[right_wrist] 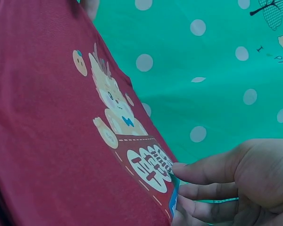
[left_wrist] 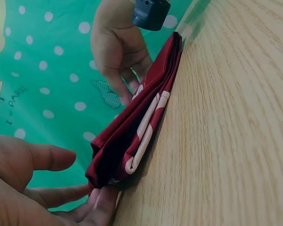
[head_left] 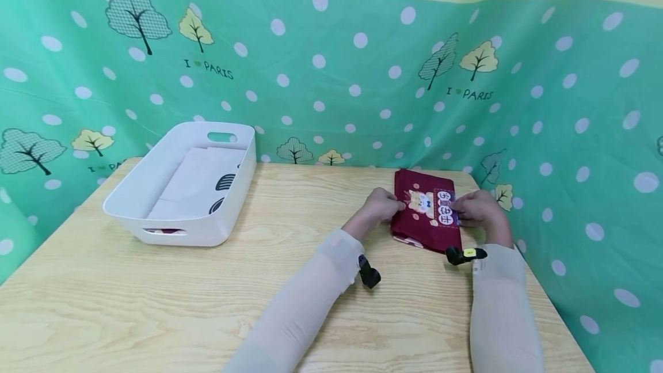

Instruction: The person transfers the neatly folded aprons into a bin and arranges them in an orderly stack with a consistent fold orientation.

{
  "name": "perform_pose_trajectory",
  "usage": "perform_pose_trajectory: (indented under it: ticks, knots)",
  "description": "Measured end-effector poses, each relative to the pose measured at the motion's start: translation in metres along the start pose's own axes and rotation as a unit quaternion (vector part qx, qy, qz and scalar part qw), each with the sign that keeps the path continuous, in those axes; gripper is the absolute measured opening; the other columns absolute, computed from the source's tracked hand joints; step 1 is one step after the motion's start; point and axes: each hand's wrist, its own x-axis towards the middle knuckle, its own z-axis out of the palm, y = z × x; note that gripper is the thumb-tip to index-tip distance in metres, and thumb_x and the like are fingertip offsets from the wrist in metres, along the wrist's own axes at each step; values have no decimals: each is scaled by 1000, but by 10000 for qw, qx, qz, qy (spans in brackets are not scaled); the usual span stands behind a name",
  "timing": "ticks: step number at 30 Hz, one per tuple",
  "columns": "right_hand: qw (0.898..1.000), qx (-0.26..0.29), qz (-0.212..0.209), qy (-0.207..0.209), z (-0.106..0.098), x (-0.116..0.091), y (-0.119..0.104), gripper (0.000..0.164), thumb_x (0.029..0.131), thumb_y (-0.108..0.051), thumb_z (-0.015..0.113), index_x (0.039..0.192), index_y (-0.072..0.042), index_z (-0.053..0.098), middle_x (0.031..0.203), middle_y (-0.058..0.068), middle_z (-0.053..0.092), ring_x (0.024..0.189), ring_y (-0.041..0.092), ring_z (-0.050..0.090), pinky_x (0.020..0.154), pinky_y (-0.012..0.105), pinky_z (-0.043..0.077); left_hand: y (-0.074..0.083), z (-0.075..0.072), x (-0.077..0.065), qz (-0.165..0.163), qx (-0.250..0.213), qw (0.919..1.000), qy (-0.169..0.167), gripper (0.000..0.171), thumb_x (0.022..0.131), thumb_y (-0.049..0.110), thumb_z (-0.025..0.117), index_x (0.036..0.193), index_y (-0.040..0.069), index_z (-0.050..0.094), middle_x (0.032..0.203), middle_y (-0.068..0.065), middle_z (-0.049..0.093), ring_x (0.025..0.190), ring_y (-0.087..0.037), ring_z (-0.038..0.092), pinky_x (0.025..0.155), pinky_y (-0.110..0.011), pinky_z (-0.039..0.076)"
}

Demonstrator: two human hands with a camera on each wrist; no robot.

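A folded dark red cloth (head_left: 423, 212) lies at the table's far right, with a cartoon animal and white ovals of characters printed on top. In the left wrist view its layered edge (left_wrist: 146, 120) shows red and white folds. My left hand (head_left: 382, 206) is at its left side. The fingers (left_wrist: 104, 205) reach the lower edge, while the thumb (left_wrist: 56, 157) stands apart from the cloth. At the right side my right hand (right_wrist: 254, 181) pinches the edge beside the characters, thumb on top and fingers partly hidden behind the cloth.
To the left on the wooden table (head_left: 171, 304) stands a white plastic bin (head_left: 233, 200) with handle holes. Inside it lies a pale cloth (head_left: 197, 180) with black prints. Green dotted fabric (head_left: 321, 91) hangs behind the table and along its right side.
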Motion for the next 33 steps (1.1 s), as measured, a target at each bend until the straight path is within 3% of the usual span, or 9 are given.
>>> perform_pose_trajectory:
  ticks: [5,10,20,28,33]
  knots:
    - [10000,-11,51,-22,1,1,-1,47,102,-16,60,135,16,51,117,23,61,95,25,64,79,35,60,1,-2,-1,15,-264,9996,6,22,97,5,69,116,-5,66,100,-8,62,81,-16,61,72,-29,57]
    - [9999,35,101,-16,2,4,0,50,103,-20,61,138,14,50,123,25,60,100,28,64,80,35,60,-2,-2,3,119,-315,9994,49,20,94,1,71,112,-4,67,101,-9,62,77,-17,59,69,-29,54]
    - [9994,309,-36,-162,1,6,0,54,102,-21,64,141,14,48,112,16,68,86,14,67,78,32,60,-1,-4,3,125,-482,9988,17,25,89,-1,75,113,-3,67,107,-10,62,87,-18,61,76,-29,54]
    - [9973,661,-42,-309,1,4,0,61,101,-17,65,149,11,40,109,11,67,85,11,67,80,31,60,-6,-5,7,5,-1061,9943,-53,32,89,-8,72,120,-6,63,104,-11,60,71,-16,53,66,-29,46]
    - [9955,856,-50,-395,1,4,1,61,101,-16,66,149,10,39,102,5,67,84,10,67,79,30,60,-7,-8,8,9,-1134,9935,-74,39,88,-9,72,126,-6,61,103,-11,59,64,-14,48,63,-29,43]
